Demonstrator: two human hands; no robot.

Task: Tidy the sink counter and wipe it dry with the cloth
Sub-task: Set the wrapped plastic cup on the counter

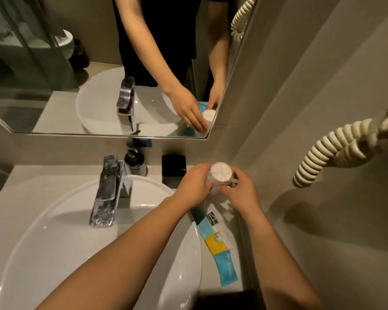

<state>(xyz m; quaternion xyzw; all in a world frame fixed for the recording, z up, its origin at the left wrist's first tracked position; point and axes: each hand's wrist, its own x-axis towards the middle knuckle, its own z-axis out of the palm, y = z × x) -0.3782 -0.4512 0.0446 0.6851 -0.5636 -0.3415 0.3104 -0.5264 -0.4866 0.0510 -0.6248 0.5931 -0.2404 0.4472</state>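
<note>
Both hands hold a clear glass mug with a white paper cap (221, 173) above the right side of the sink counter (232, 222). My left hand (194, 186) grips the mug's left side; my right hand (241, 191) is closed at its handle on the right. Below the hands, a blue, yellow and teal packet (217, 240) lies flat on the counter beside the white basin (99, 238). No cloth is in view.
A chrome tap (106, 189) stands at the back of the basin, with a dark pump bottle (134, 162) behind it and a black square box (174, 165) to its right. A mirror (99, 63) hangs above. A coiled cream cord (336, 151) hangs from the right wall.
</note>
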